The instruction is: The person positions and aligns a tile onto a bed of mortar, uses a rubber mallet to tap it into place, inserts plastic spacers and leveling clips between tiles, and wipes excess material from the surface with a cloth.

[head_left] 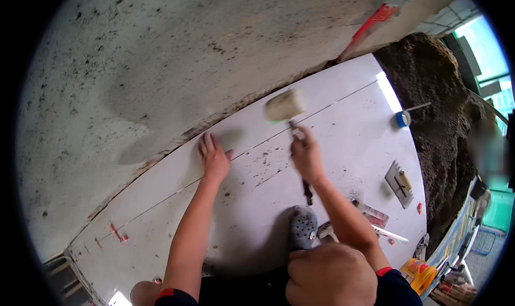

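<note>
My right hand [307, 155] is wrapped around the mallet [285, 106], which points away from me, head over the far tile [343, 83]; blur hides whether they touch. My left hand [214, 158], fingers slightly spread, rests left of it.

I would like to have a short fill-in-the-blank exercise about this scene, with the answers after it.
1. The right hand grips the mallet by its ____.
2. The left hand rests on tiles whose colour is ____.
3. The pale-handled trowel lies to the ____ of the mallet.
4. The perforated clog is ____ in colour.

Missing words: handle; white; right; grey.
</note>
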Tool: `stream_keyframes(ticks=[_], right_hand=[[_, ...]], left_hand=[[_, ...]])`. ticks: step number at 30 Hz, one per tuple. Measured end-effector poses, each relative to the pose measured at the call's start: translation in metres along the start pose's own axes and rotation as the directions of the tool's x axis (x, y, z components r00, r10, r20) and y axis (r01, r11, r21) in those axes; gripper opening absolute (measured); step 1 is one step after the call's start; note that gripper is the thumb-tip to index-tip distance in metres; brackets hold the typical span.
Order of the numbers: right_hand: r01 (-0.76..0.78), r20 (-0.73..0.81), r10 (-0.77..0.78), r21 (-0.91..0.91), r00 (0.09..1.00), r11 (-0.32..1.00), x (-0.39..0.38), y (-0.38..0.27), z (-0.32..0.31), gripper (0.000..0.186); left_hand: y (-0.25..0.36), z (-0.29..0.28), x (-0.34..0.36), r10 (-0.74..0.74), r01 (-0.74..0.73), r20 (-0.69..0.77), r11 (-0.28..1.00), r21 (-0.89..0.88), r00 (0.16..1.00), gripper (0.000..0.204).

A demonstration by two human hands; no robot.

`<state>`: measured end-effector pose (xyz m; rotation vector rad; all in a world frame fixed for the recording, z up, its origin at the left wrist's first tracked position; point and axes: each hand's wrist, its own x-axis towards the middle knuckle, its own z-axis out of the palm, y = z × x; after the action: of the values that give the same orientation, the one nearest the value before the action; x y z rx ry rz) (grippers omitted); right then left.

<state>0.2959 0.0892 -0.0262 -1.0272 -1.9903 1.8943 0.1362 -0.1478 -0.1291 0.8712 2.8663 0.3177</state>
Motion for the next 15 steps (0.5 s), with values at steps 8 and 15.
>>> stream_keyframes(ticks=[8,15], right_hand=[[-0.055,-0.081,0.026,-0.376,0.996,0.925,0.033,-0.003,-0.006,0.034],[0.069,-0.078,-0.088,-0.223,0.993,0.972,0.022,0.008,-0.002,0.034]], left_hand=[[0.014,-0.036,0.02,-0.08,0.039,0.302,0.99,0.138,0.95,0.109],[0.014,-0.04,0.019,-0.054,0.013,0.271,0.989,0.15,0.961,0.108]])
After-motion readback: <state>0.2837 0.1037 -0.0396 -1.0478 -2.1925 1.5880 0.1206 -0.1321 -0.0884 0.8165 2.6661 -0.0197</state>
